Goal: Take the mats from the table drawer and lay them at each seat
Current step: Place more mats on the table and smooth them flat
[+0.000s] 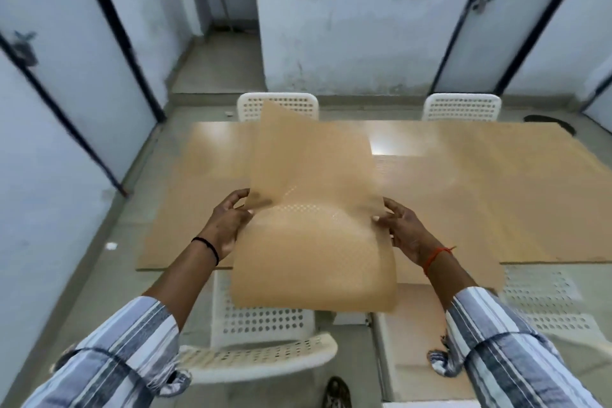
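Note:
A tan, finely dotted mat (311, 195) hangs in the air above the near edge of the wooden table (480, 195), bent so its far half stands up and its near half droops toward me. My left hand (228, 222) pinches its left edge. My right hand (402, 228) pinches its right edge. Whether this is one mat or a thin stack I cannot tell. Below the table edge, at the right, the open drawer (407, 341) shows a pale bottom.
White perforated chairs stand around the table: one just below me (261, 338), one at the near right (546, 305), two on the far side (278, 106) (462, 107). Pale doors with dark frames line both side walls. My shoe (337, 392) is on the grey floor.

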